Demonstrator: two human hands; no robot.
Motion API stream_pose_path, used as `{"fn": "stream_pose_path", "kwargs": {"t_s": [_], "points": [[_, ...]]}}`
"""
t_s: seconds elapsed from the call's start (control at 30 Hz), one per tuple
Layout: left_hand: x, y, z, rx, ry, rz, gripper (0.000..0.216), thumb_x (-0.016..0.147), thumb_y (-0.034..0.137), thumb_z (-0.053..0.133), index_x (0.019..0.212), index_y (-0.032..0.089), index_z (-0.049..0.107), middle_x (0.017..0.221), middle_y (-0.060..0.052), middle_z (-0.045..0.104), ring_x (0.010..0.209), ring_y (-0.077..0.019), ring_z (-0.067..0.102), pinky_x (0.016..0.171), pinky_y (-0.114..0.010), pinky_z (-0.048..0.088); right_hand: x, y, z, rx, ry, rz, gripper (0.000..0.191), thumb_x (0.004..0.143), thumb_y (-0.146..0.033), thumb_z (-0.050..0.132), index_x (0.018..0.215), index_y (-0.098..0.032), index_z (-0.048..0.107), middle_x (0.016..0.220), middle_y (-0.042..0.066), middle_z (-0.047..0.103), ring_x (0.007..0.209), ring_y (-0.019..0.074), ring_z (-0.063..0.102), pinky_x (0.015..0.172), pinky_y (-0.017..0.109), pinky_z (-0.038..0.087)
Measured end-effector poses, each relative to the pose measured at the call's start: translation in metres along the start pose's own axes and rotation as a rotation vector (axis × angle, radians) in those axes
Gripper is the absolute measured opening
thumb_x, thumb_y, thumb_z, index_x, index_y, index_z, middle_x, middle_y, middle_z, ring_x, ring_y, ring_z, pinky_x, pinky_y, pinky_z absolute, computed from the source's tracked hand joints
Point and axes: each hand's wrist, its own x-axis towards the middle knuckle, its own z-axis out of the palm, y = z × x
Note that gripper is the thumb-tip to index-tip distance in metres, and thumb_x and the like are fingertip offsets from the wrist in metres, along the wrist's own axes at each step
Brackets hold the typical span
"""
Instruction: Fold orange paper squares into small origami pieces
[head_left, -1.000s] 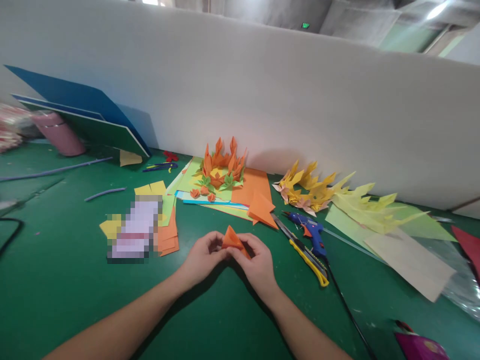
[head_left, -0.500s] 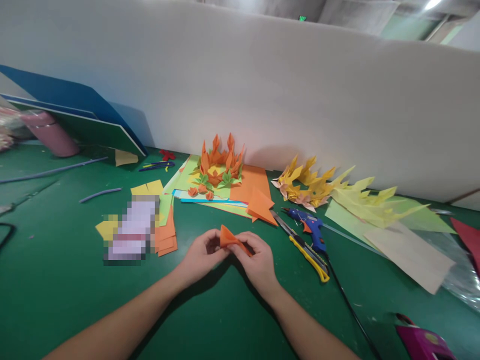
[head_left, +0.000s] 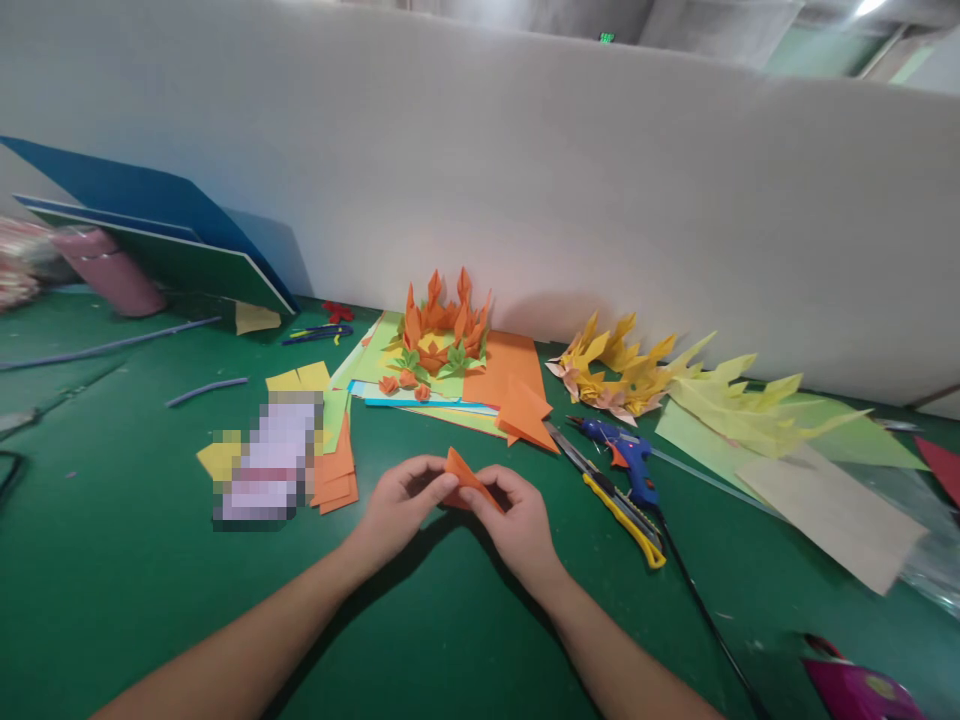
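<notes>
Both hands pinch one small folded piece of orange paper (head_left: 463, 468) just above the green table, near the middle of the view. My left hand (head_left: 401, 505) grips its left edge between thumb and fingers. From the other side my right hand (head_left: 519, 518) holds the right part, thumb on top. Fingers partly cover the paper, so its full shape is hidden. Beyond the hands stands an orange folded-paper crown (head_left: 446, 325) with green paper leaves. Orange paper squares (head_left: 337, 478) lie left of my left hand.
To the right lie a yellow utility knife (head_left: 624, 515), a blue glue gun (head_left: 622, 450) with its cord, and a yellow paper crown (head_left: 615, 370). A pixelated object (head_left: 270, 460) lies left. A pink bottle (head_left: 109, 272) leans by boards (head_left: 172, 255). A magenta tape measure (head_left: 862, 690) sits front right.
My left thumb has moved up onto the orange paper, and its open flap now looks narrower and pressed together. The right hand keeps its grip. The view has shifted slightly.
</notes>
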Motion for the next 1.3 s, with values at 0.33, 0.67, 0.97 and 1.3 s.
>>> {"fn": "stream_pose_path", "kwargs": {"t_s": [0.33,0.67,0.97,1.3], "points": [[0.0035,0.0065,-0.0064,0.111,-0.025,0.106,0.025,0.075,0.039,0.056,0.069,0.018,0.069,0.079,-0.004,0.065,0.081,-0.0187,0.055,0.078,-0.028,0.041,-0.0001,0.0015,-0.0009,0.015,-0.067,-0.019,0.008,0.07,-0.026,0.065,0.067,-0.019,0.067,0.066,0.001,0.066,0.064,0.0165,0.058,0.063,0.027,0.045],[0.0043,0.0009,-0.0046,0.014,0.056,-0.006,0.018,0.066,0.036,0.064,0.061,0.019,0.066,0.069,-0.001,0.064,0.073,-0.0171,0.054,0.072,-0.027,0.041,-0.0007,0.0012,-0.0004,-0.081,-0.081,-0.085,0.005,0.071,-0.023,0.064,0.068,-0.02,0.067,0.068,0.001,0.067,0.063,0.0161,0.059,0.062,0.027,0.044],[0.0026,0.0042,-0.0021,-0.031,0.081,-0.053,0.017,0.063,0.032,0.067,0.055,0.017,0.067,0.061,0.0,0.06,0.066,-0.0145,0.052,0.066,-0.026,0.041,-0.0003,0.0007,-0.0008,-0.092,-0.091,-0.073,0.006,0.07,-0.024,0.064,0.067,-0.02,0.067,0.066,0.002,0.066,0.062,0.0162,0.058,0.061,0.027,0.044],[0.0003,0.0025,0.0005,-0.118,0.137,-0.092,0.016,0.058,0.031,0.073,0.051,0.018,0.066,0.059,0.001,0.059,0.064,-0.0121,0.052,0.064,-0.023,0.042,-0.0004,-0.0002,-0.0002,-0.101,-0.11,-0.062,0.009,0.071,-0.026,0.061,0.066,-0.019,0.064,0.066,0.002,0.066,0.062,0.0165,0.058,0.061,0.027,0.045]]}}
